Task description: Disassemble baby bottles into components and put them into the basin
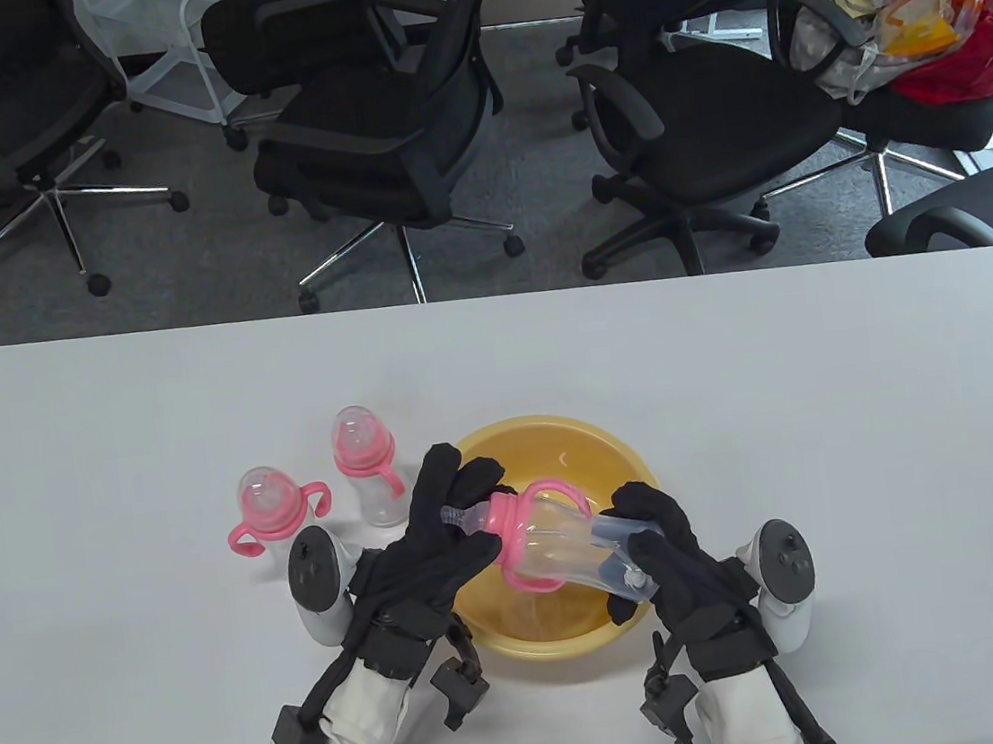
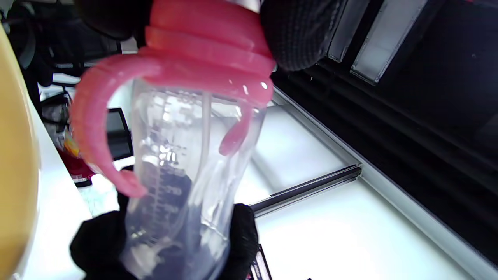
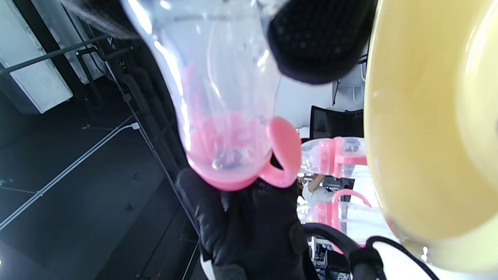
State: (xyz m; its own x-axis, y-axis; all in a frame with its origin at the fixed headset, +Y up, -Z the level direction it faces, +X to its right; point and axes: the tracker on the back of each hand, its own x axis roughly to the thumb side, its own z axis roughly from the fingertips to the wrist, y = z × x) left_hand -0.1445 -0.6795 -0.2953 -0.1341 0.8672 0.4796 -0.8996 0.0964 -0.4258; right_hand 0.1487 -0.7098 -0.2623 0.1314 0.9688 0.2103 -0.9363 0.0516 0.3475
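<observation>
Office chairs [image 1: 395, 131] crowd the grey carpet beyond the far edge of a white table [image 1: 737, 415], and one at the right carries a red bag [image 1: 964, 52]. On the table, near its near edge and about midway along, sits the yellow basin [image 1: 624, 456]. Right above it, both hands have a bottle [image 1: 573, 552] lying almost level, its clear teat pointing left and its base right. The left hand [image 1: 434, 560] curls round the pink collar [image 1: 509, 529] and teat end; the left wrist view shows gloved fingers [image 2: 299, 35] clamped on that collar [image 2: 202, 42], pink handles arcing down beside the clear body. The right hand [image 1: 672, 549] wraps the base end, and in the right wrist view a fingertip [image 3: 315, 42] presses the clear wall, with the basin [image 3: 428, 116] just beside. Left of the basin, two capped bottles stand upright: one [image 1: 274, 512] nearer the left edge with both handles out, the other [image 1: 369, 478] just beyond it, closer to the basin's rim.
</observation>
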